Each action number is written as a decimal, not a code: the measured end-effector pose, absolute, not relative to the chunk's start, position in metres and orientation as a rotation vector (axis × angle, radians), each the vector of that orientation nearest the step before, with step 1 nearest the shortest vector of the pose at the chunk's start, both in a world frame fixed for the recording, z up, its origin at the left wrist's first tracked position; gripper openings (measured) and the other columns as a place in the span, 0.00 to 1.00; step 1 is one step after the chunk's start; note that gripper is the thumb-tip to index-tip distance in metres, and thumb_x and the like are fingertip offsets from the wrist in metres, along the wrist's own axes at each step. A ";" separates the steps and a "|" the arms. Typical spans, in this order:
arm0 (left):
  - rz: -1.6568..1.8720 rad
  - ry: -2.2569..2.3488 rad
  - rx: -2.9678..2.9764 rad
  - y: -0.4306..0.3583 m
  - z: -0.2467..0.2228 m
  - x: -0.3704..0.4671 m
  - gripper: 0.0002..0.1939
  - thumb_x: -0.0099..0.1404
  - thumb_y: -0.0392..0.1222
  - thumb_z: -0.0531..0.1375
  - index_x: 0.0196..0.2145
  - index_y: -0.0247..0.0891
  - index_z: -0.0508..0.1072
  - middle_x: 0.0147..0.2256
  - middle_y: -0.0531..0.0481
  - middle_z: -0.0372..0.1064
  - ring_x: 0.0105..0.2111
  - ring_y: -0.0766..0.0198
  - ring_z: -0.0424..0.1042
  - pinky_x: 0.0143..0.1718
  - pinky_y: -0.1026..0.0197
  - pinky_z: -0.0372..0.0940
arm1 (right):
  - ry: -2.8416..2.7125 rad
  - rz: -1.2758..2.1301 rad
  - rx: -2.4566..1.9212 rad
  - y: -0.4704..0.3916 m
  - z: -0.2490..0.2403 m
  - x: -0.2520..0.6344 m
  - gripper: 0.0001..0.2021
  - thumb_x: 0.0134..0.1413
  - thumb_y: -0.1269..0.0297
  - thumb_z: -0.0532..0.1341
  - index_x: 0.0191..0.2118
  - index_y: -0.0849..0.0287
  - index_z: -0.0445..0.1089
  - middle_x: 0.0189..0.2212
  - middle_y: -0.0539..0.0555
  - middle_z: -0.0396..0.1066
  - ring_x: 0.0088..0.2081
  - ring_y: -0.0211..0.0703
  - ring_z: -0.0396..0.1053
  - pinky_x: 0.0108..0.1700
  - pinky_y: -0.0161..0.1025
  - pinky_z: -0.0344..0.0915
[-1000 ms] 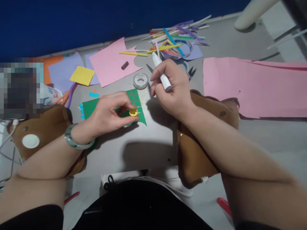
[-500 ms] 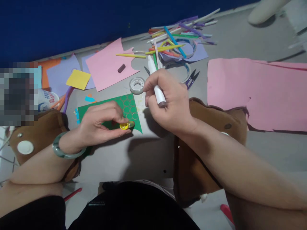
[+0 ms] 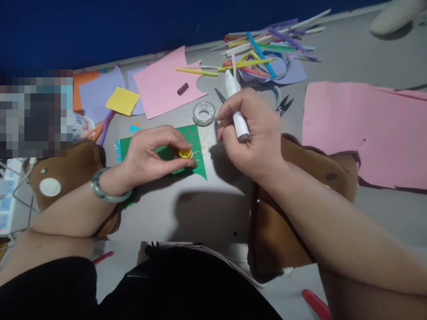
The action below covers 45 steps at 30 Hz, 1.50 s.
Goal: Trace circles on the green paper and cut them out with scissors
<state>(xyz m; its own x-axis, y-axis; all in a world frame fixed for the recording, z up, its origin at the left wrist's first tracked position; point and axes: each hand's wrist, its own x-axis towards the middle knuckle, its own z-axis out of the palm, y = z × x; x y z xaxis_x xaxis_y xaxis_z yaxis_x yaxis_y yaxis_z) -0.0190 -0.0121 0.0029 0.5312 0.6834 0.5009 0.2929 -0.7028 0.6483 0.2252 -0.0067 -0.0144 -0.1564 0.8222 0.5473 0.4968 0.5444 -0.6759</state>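
Well — grey table point(image 3: 150, 220), blue panel point(image 3: 196, 26) behind.

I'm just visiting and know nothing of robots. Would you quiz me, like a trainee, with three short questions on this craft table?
1. True or false: the left hand pinches a small round yellow piece over the green paper sheet.
2. What does the right hand hold?
A) purple-handled scissors
B) a white pen with a dark brown end
C) a roll of clear tape
3. Fill in: the short dark brown tube lies on a sheet of ____ paper.

Key: 1 true; 2 B; 3 pink.
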 end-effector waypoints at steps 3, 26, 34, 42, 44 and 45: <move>1.016 0.801 2.293 -0.009 0.000 -0.020 0.09 0.67 0.46 0.76 0.40 0.47 0.82 0.36 0.51 0.83 0.33 0.61 0.80 0.32 0.55 0.76 | -1.816 0.440 -1.085 -0.006 -0.015 0.226 0.09 0.60 0.72 0.62 0.39 0.48 0.66 0.29 0.49 0.73 0.31 0.47 0.74 0.43 0.47 0.76; 0.919 0.859 2.119 -0.001 -0.015 -0.009 0.07 0.61 0.41 0.74 0.36 0.41 0.80 0.37 0.48 0.81 0.34 0.60 0.77 0.36 0.54 0.72 | -1.773 0.422 -1.106 0.017 -0.029 0.223 0.14 0.46 0.78 0.61 0.34 0.50 0.64 0.21 0.45 0.67 0.24 0.41 0.69 0.32 0.42 0.64; 0.855 0.900 2.140 -0.003 -0.008 -0.005 0.06 0.59 0.35 0.71 0.33 0.41 0.79 0.37 0.47 0.80 0.36 0.57 0.79 0.41 0.52 0.74 | -1.739 0.385 -1.116 0.024 -0.033 0.220 0.20 0.40 0.86 0.58 0.32 0.49 0.62 0.20 0.43 0.65 0.22 0.40 0.68 0.29 0.41 0.60; 0.849 0.880 2.179 -0.004 -0.008 -0.002 0.06 0.57 0.33 0.69 0.32 0.40 0.76 0.35 0.49 0.77 0.34 0.60 0.76 0.39 0.55 0.72 | -1.743 0.369 -1.072 0.031 -0.037 0.221 0.20 0.41 0.88 0.59 0.31 0.51 0.62 0.19 0.42 0.59 0.19 0.34 0.66 0.26 0.38 0.56; 0.875 0.885 2.200 -0.006 -0.008 0.000 0.05 0.58 0.33 0.67 0.33 0.37 0.76 0.35 0.49 0.76 0.34 0.62 0.75 0.38 0.57 0.71 | -1.755 0.363 -1.049 0.030 -0.038 0.222 0.17 0.42 0.84 0.58 0.32 0.52 0.62 0.20 0.42 0.58 0.20 0.34 0.68 0.26 0.36 0.57; 0.880 0.899 2.213 -0.007 -0.008 0.000 0.03 0.59 0.33 0.66 0.33 0.36 0.76 0.35 0.49 0.75 0.34 0.63 0.74 0.38 0.58 0.70 | -1.773 0.364 -1.028 0.030 -0.038 0.223 0.15 0.43 0.82 0.58 0.33 0.52 0.62 0.21 0.42 0.58 0.21 0.34 0.69 0.26 0.35 0.57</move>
<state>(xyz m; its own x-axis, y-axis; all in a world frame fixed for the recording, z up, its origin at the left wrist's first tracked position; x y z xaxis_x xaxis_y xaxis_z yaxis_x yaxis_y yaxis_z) 0.0000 -0.0073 -0.0080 0.5536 0.7550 0.3514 0.3667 -0.5999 0.7111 0.2233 0.0300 -0.0379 -0.1256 0.7790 0.6143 0.4738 0.5912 -0.6527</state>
